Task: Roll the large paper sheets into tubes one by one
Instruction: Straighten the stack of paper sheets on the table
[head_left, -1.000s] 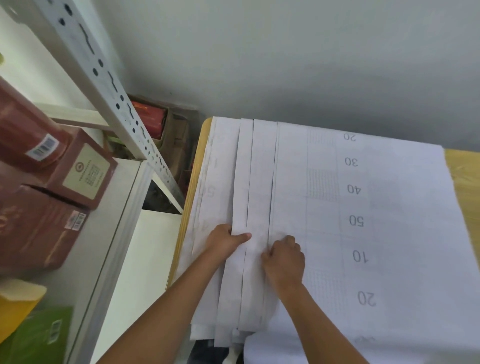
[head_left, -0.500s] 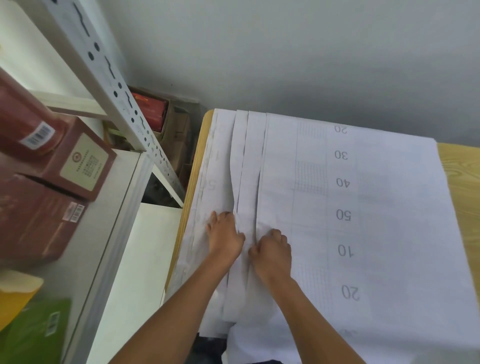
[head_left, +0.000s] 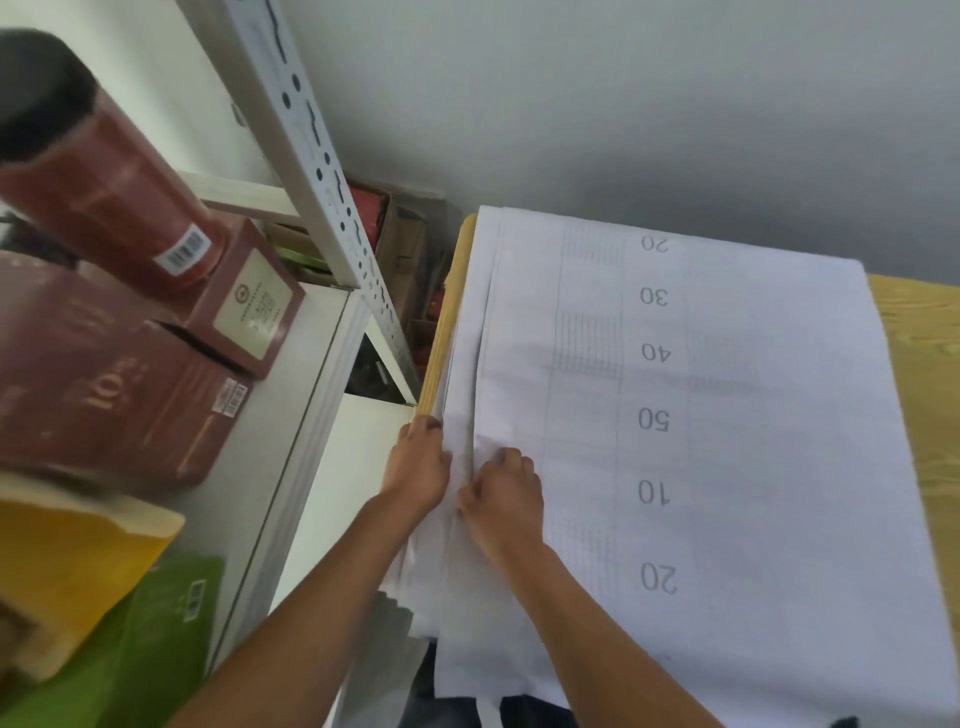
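Head view, both hands (head_left: 415, 465) (head_left: 501, 493) apparently pinching paper sheets (head_left: 727, 415) at table (head_left: 919, 353) edge

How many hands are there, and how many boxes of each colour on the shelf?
Hands: 2, the left hand and right hand, both on the paper.
Dark red boxes: 2, a small one and a big one.
Green box: 1.
Yellow box: 1.
Total: 6.
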